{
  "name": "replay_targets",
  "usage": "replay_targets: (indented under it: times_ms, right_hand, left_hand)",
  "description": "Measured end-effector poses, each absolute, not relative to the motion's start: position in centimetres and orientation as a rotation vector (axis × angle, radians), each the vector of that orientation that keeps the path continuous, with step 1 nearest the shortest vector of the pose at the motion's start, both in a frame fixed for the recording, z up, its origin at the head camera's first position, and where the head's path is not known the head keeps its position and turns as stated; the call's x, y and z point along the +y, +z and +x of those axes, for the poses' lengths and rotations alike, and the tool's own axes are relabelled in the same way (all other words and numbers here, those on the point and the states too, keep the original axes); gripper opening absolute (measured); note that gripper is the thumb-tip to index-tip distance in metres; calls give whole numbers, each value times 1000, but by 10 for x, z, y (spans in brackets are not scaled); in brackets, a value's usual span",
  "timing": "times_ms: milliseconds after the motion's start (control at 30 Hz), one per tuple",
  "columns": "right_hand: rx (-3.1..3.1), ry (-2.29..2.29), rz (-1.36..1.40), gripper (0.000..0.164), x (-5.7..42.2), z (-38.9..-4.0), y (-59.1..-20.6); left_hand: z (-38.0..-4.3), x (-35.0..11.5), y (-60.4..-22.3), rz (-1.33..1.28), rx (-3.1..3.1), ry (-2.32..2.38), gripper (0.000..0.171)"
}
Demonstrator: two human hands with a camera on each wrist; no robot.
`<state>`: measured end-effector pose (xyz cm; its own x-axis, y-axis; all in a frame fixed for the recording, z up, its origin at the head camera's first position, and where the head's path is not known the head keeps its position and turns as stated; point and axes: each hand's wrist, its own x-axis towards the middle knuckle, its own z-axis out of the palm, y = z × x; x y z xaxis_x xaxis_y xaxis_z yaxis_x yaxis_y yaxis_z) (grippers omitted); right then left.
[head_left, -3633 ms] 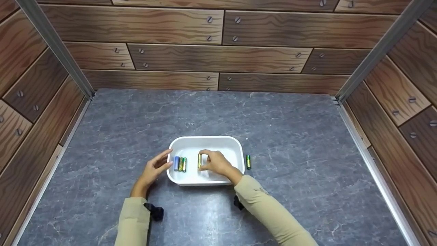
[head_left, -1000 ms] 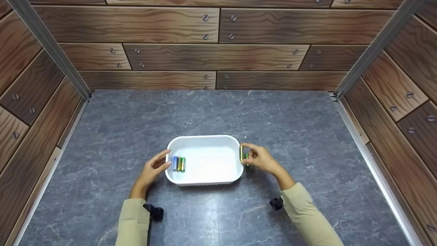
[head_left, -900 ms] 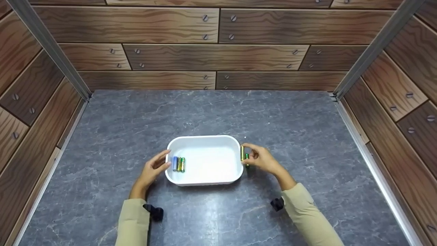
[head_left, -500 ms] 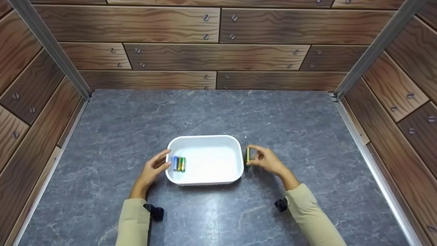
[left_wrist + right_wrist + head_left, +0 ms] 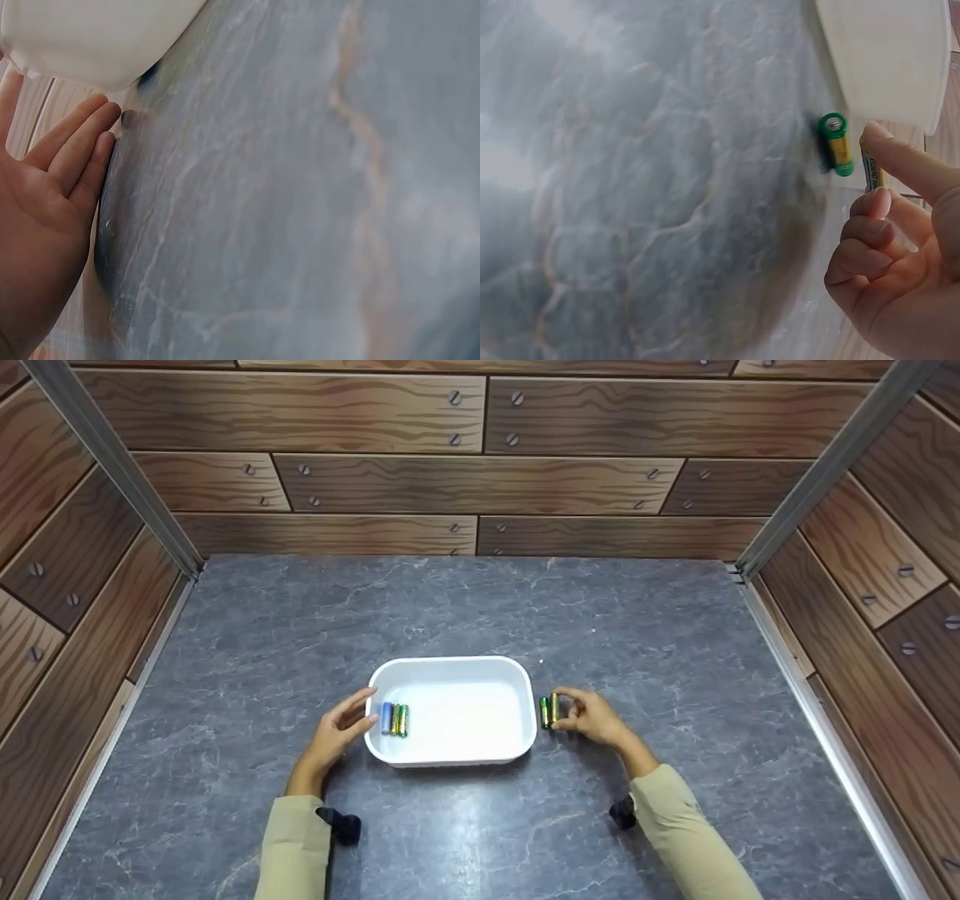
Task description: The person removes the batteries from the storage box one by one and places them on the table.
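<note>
My right hand [image 5: 596, 718] pinches a gold-and-green battery [image 5: 555, 710] by its two ends, between thumb and fingertips, just right of the white tub [image 5: 450, 761]. Beside it a green-and-gold battery [image 5: 545, 712] lies on the table, close to the tub's right wall. The right wrist view shows the pinched battery [image 5: 873, 169] partly hidden by the fingers, with the lying battery [image 5: 836, 144] to its left. At the tub's left rim, my left hand [image 5: 336, 733] rests with extended fingers; the left wrist view shows its straight fingers [image 5: 71, 146] near the tub wall [image 5: 90, 45].
Inside the tub, at its left end, a blue battery [image 5: 386, 718] and two green-and-gold batteries [image 5: 403, 721] lie side by side. The grey marbled tabletop [image 5: 450, 600] is bounded by wood-patterned walls [image 5: 322, 484] at the back and sides.
My right hand has carried the pinched battery out of the tub, over its right rim and past the lying battery, down to that battery's right side. The left hand has stayed at the rim.
</note>
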<state>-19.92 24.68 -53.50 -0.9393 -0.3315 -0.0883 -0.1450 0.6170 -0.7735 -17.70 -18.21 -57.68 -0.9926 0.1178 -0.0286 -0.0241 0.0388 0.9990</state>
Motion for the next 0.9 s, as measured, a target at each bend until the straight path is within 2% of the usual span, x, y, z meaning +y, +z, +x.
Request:
replay_targets:
  times_ms: [600, 900]
  right_hand:
    - [2634, -1107, -263, 58, 245, -203, -542]
    - [2610, -1113, -268, 65, 245, -203, -540]
  left_hand:
    - [-176, -182, -576, 97, 2207, 2103, 50]
    - [-177, -182, -578, 93, 2203, 2102, 50]
